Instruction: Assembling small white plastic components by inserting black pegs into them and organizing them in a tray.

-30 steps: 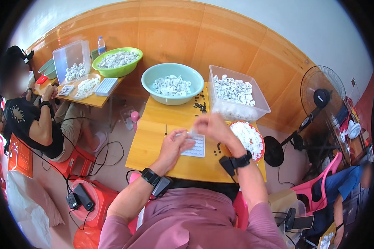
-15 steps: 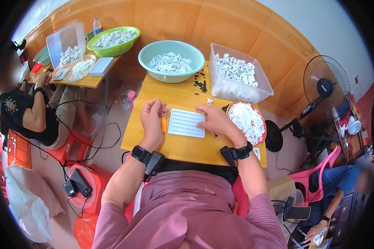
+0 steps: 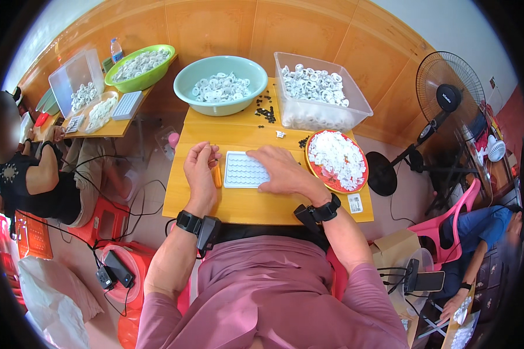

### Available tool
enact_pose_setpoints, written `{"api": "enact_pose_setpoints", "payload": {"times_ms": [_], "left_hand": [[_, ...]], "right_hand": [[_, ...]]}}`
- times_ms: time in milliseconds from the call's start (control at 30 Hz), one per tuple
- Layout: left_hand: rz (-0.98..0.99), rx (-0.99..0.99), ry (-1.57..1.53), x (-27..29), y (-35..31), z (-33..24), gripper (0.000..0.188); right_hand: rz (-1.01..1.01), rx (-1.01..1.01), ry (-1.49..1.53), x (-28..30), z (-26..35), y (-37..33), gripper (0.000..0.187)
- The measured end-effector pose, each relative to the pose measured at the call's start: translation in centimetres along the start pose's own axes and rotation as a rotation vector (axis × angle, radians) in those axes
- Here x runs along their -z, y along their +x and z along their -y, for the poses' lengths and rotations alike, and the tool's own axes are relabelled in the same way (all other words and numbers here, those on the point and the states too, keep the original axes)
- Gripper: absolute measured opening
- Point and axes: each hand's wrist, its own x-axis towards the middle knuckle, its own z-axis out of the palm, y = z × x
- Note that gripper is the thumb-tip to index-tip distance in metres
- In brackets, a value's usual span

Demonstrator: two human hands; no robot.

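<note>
A white tray (image 3: 243, 170) with rows of wavy ridges lies flat on my wooden table. My right hand (image 3: 284, 170) rests across its right side, thumb near the lower right corner and fingers by the far edge, spread apart. Left of the tray, my left hand (image 3: 201, 166) is raised with its fingers curled and thumb pressed to them; anything in the pinch is too small to make out. An orange strip-like tool (image 3: 217, 175) lies between this hand and the tray. One small white part (image 3: 280, 134) sits beyond my right hand.
A red plate (image 3: 361, 179) heaped with white pieces is right of my hand. Behind stand a teal basin (image 3: 183, 87) and a clear bin (image 3: 314, 119) of white parts. Black bits (image 3: 266, 114) are scattered between. A co-worker sits left, another person right near a fan (image 3: 448, 97).
My right hand has slid left over the tray, covering more of its right side. My left hand stays pinched beside the tray. The whole view has shifted slightly.
</note>
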Motion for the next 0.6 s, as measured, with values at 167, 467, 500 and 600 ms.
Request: {"api": "enact_pose_setpoints", "payload": {"times_ms": [167, 467, 500, 600], "left_hand": [[0.028, -0.093, 0.023, -0.3, -0.2, -0.2, 0.016], [0.416, -0.406, 0.245, -1.6, -1.4, -0.1, 0.046], [0.415, -0.343, 0.196, -1.1, -1.2, 0.0, 0.046], [0.306, -0.359, 0.232, -1.3, -1.4, -0.7, 0.038]], "right_hand": [[-0.101, 0.005, 0.07, 1.4, -0.1, 0.0, 0.075], [0.011, 0.054, 0.863, 1.2, -1.1, 0.0, 0.058], [0.002, 0.068, 0.846, 0.9, -1.1, 0.0, 0.057], [0.001, 0.029, 0.725, 1.4, -0.6, 0.2, 0.052]]}}
